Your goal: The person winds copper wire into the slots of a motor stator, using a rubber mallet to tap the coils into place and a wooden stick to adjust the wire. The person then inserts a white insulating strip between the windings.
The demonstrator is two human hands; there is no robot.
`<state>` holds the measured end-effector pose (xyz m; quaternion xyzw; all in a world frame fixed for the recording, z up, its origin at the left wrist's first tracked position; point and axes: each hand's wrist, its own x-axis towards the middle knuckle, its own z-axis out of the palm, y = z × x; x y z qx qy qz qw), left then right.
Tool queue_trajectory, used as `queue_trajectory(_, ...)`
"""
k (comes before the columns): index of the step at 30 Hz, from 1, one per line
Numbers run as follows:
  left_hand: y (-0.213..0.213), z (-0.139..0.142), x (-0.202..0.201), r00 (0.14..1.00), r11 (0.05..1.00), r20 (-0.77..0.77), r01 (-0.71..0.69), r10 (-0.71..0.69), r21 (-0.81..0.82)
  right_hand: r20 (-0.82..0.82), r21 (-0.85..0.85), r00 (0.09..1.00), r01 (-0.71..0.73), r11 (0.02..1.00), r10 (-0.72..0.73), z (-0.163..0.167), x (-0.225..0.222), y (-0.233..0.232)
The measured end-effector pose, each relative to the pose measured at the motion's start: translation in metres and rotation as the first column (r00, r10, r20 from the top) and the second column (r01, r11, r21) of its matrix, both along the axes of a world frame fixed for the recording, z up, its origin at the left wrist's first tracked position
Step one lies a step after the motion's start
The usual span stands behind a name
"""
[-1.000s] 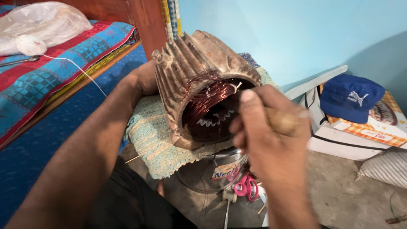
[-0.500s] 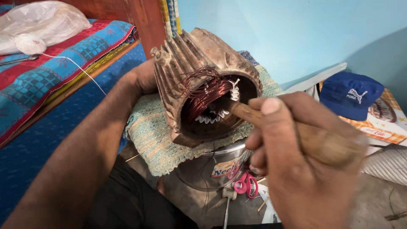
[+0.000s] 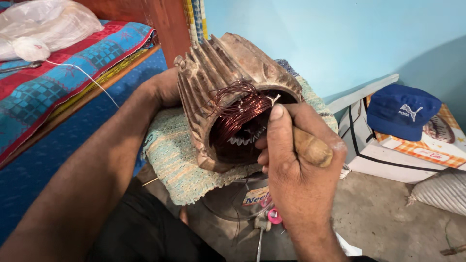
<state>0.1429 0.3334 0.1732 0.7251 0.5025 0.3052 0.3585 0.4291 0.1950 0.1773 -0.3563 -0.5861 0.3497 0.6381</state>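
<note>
A rusty, finned motor housing [image 3: 228, 73] lies tilted on a pale green knitted cloth [image 3: 179, 160], its open end facing me. Copper wire coils [image 3: 238, 114] fill the bore and loop out over the rim. My left hand [image 3: 165, 87] grips the housing's far left side. My right hand [image 3: 296, 165] is closed around a wooden stick [image 3: 310, 145], whose tip reaches into the bore among the coils. White paper slot liners [image 3: 242, 139] show inside the bore.
A metal tin [image 3: 242, 201] sits under the cloth, with pink-handled scissors [image 3: 274, 216] beside it. A blue cap [image 3: 400, 111] rests on a white bag [image 3: 374, 150] at right. A patterned red and blue bedspread [image 3: 53, 82] with a plastic bag [image 3: 48, 22] lies left.
My right hand has moved back toward the bore and pushed the stick in among the coils. The copper loops now stick out farther over the rim.
</note>
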Motion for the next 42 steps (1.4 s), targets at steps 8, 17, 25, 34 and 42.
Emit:
queue_trajectory(8,-0.014,0.009,0.012,0.993,0.994,-0.02,-0.113,0.113,-0.01,0.025,0.001,0.996,-0.091,0.996,0.091,-0.01,-0.003,0.01)
queue_trajectory(17,-0.025,0.016,0.018,0.954,0.987,0.3,0.028,0.021,-0.158,0.211,-0.097,0.977,-0.004,0.995,0.025,0.032,0.024,-0.015)
queue_trajectory(25,-0.026,0.018,0.021,0.981,0.993,0.157,-0.116,0.116,-0.01,0.254,-0.165,0.965,-0.019,0.986,0.061,0.032,0.038,-0.012)
queue_trajectory(34,-0.026,0.018,0.017,0.981,0.998,0.183,-0.062,0.062,-0.009,0.435,-0.065,0.9,0.029,0.997,0.002,0.053,0.043,-0.04)
queue_trajectory(42,-0.016,0.007,0.01,0.991,0.993,0.131,0.017,-0.032,0.113,0.542,-0.033,0.84,0.006,0.999,0.013,0.048,0.064,-0.033)
